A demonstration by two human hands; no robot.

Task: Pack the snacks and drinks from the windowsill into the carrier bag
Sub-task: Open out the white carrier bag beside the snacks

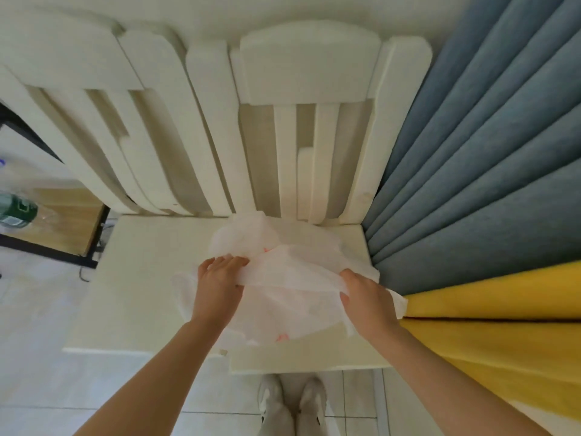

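The white carrier bag [292,275] lies crumpled on the white surface [141,278], stretched between both hands. The left hand [220,280] grips the bag's near edge. The right hand [367,298] is clamped on the opposite edge, fingers curled over the fabric.

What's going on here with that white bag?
A person stands at a white ledge with a thin white carrier bag lying on it. The left hand and the right hand each grip the bag's upper layer, apparently to pull it open. No snacks or drinks show on the ledge in this view. A green-labelled bottle sits on a wooden side table at the left.
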